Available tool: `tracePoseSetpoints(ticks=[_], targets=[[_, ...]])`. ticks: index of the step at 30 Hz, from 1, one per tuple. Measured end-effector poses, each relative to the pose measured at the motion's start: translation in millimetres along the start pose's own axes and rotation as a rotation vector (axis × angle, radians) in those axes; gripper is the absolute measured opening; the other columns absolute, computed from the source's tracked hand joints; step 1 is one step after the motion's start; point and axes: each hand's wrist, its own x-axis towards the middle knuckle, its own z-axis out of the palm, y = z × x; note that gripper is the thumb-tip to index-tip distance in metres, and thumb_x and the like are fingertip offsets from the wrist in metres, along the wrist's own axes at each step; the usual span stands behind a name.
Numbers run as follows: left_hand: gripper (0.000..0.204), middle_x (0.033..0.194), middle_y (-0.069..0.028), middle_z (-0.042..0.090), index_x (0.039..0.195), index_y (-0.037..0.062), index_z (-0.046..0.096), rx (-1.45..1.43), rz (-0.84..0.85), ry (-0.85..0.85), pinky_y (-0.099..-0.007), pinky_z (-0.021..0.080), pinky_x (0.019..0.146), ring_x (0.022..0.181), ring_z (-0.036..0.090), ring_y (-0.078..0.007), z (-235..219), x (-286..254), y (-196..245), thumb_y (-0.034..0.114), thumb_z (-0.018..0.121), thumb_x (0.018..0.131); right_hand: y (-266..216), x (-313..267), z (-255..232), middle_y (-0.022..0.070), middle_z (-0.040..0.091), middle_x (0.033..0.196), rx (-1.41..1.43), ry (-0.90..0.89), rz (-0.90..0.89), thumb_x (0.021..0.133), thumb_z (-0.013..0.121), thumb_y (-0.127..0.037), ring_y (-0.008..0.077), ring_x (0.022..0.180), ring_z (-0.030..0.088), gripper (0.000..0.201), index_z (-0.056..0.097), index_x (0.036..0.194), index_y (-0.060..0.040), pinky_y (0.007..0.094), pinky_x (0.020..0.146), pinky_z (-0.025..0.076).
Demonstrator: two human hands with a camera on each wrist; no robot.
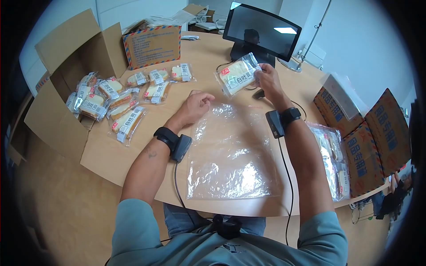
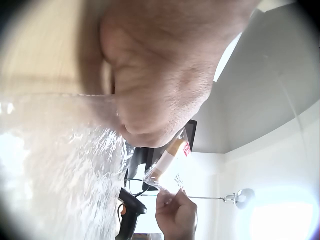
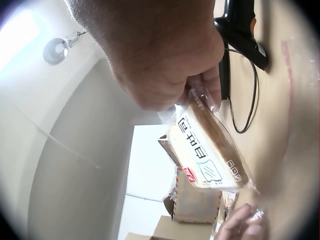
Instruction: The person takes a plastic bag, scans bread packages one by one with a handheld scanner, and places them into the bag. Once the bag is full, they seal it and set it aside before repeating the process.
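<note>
My right hand [image 1: 270, 82] pinches the end of a wrapped bread slice pack [image 1: 238, 76], holding it up above the table. Its clear wrapper shows a red label and black printed characters, and the brown crust is visible along one side of the bread [image 3: 220, 142] in the right wrist view. A large clear plastic bag [image 1: 230, 155] lies flat on the table in front of me. With curled fingers, my left hand [image 1: 195, 108] grips the bag near its far left corner; the fingertips are hidden in the left wrist view.
Several more bread packs [image 1: 128, 124] lie at the left, by an open cardboard box [image 1: 57, 104]. A printed carton [image 1: 153, 46] and a monitor [image 1: 262, 33] stand behind. At right, a filled clear bag [image 1: 326, 142] lies beside an open carton [image 1: 366, 146]. A black handheld scanner [image 3: 242, 35] has a cable.
</note>
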Motion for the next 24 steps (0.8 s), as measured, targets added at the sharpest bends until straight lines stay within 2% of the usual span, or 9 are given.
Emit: tracePoseSetpoints(ticks=[4,6,9,13,16,18,19,21,24], targets=[[0.021,0.103,-0.0094,0.058,0.105,0.0023,0.066,0.068,0.069,-0.062,-0.0326,0.047,0.088,0.095,0.055,-0.0202,-2,1,-3,0.010,0.060,0.086,11,12,6,0.0156,0.065,0.095,-0.042,0.009,-0.016,0.087,0.055,-0.006,0.0207,0.078,0.066,0.033,0.056,0.116,0.0089,0.0305,0.065,0.056],[0.019,0.101,-0.0091,0.058,0.103,0.0028,0.067,0.078,0.083,-0.068,-0.0329,0.047,0.088,0.095,0.054,-0.0204,-1,2,-4,0.010,0.060,0.086,10,14,11,0.0113,0.065,0.095,-0.109,-0.042,-0.011,0.092,0.054,-0.007,0.0170,0.081,0.066,0.026,0.054,0.116,0.0033,0.0286,0.067,0.056],[0.017,0.099,-0.0097,0.058,0.100,0.0025,0.068,0.094,0.074,-0.083,-0.0333,0.047,0.087,0.094,0.054,-0.0209,-2,3,-4,0.010,0.060,0.087,19,24,7,0.0102,0.064,0.097,-0.200,-0.114,-0.024,0.092,0.054,-0.006,0.0169,0.081,0.066,0.025,0.054,0.115,0.0022,0.0295,0.066,0.057],[0.016,0.097,-0.0096,0.060,0.098,0.0021,0.068,0.053,0.069,-0.063,-0.0334,0.046,0.087,0.095,0.055,-0.0212,-2,2,0,0.010,0.060,0.087,25,24,4,0.0093,0.064,0.098,-0.173,-0.175,-0.027,0.092,0.055,-0.007,0.0173,0.082,0.066,0.024,0.055,0.115,0.0018,0.0298,0.068,0.057],[0.016,0.096,-0.0093,0.062,0.099,0.0010,0.068,0.009,0.054,-0.086,-0.0335,0.046,0.087,0.095,0.056,-0.0209,-1,3,0,0.010,0.061,0.087,26,17,0,0.0098,0.064,0.097,-0.065,-0.274,0.027,0.092,0.056,-0.008,0.0182,0.084,0.066,0.026,0.055,0.116,0.0016,0.0307,0.070,0.058],[0.015,0.095,-0.0091,0.064,0.098,-0.0005,0.067,-0.046,-0.001,-0.056,-0.0321,0.047,0.085,0.091,0.058,-0.0188,0,2,2,0.009,0.061,0.089,10,8,-7,0.0104,0.064,0.098,-0.236,-0.427,0.081,0.093,0.057,-0.010,0.0197,0.086,0.067,0.025,0.057,0.116,-0.0005,0.0318,0.072,0.058],[0.015,0.095,-0.0091,0.064,0.098,-0.0005,0.067,-0.047,-0.001,-0.056,-0.0321,0.047,0.085,0.091,0.058,-0.0188,2,2,-2,0.009,0.061,0.089,9,8,-11,0.0104,0.064,0.098,-0.236,-0.426,0.081,0.093,0.057,-0.010,0.0197,0.086,0.067,0.025,0.057,0.116,-0.0005,0.0318,0.072,0.058],[0.016,0.088,-0.0100,0.065,0.097,-0.0014,0.067,-0.050,0.039,-0.036,-0.0322,0.050,0.078,0.081,0.060,-0.0180,5,4,-8,0.010,0.061,0.088,6,8,-21,0.0109,0.064,0.097,-0.371,-0.556,0.165,0.092,0.057,-0.013,0.0203,0.085,0.067,0.026,0.058,0.116,-0.0020,0.0312,0.072,0.058],[0.017,0.089,-0.0107,0.065,0.098,-0.0023,0.067,-0.028,0.037,-0.021,-0.0321,0.050,0.079,0.081,0.061,-0.0188,6,4,-7,0.010,0.061,0.087,13,6,-37,0.0107,0.064,0.096,-0.388,-0.632,0.210,0.090,0.058,-0.014,0.0190,0.084,0.067,0.025,0.061,0.112,-0.0016,0.0306,0.071,0.056]])
